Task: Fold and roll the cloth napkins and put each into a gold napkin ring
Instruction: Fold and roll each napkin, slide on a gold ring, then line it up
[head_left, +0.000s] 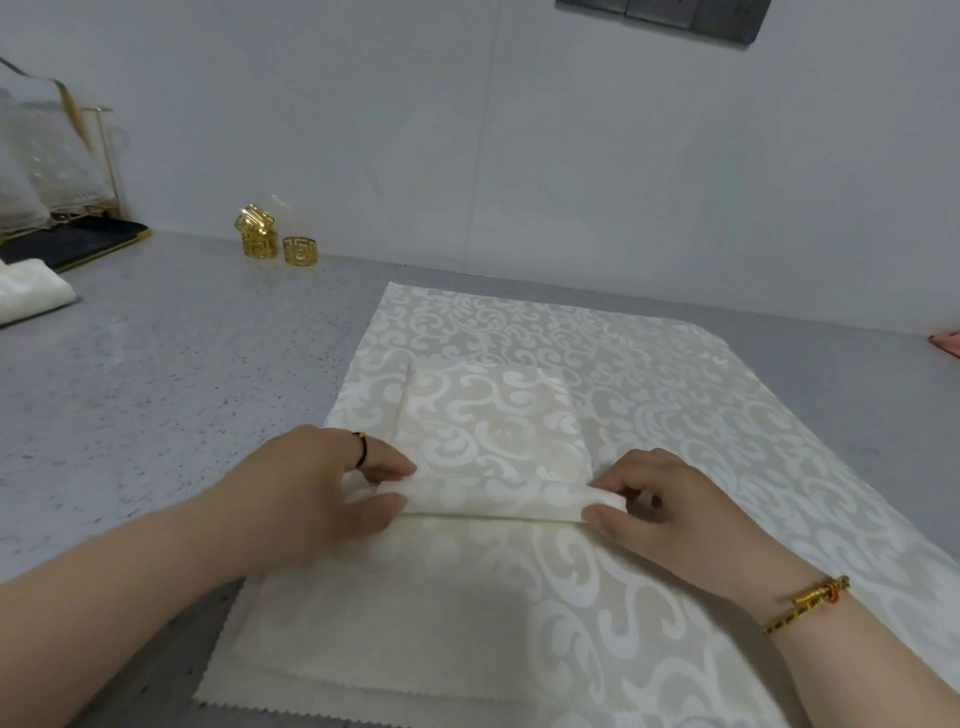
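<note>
A folded cream napkin (493, 421) with a white scroll pattern lies on top of larger spread napkins (701, 415) of the same cloth. Its near edge is turned into a short roll (493, 499). My left hand (322, 483) pinches the roll's left end between thumb and fingers. At the right end, my right hand (670, 504) pinches the roll the same way. Three gold napkin rings (298, 251) stand by the wall at the back left, one stacked on another (253, 221).
A grey speckled counter (182, 374) runs to a pale wall. At the far left stand a gold-framed rack over a black tray (78, 239) and a folded white cloth (26, 293). A pink item (948, 343) shows at the right edge.
</note>
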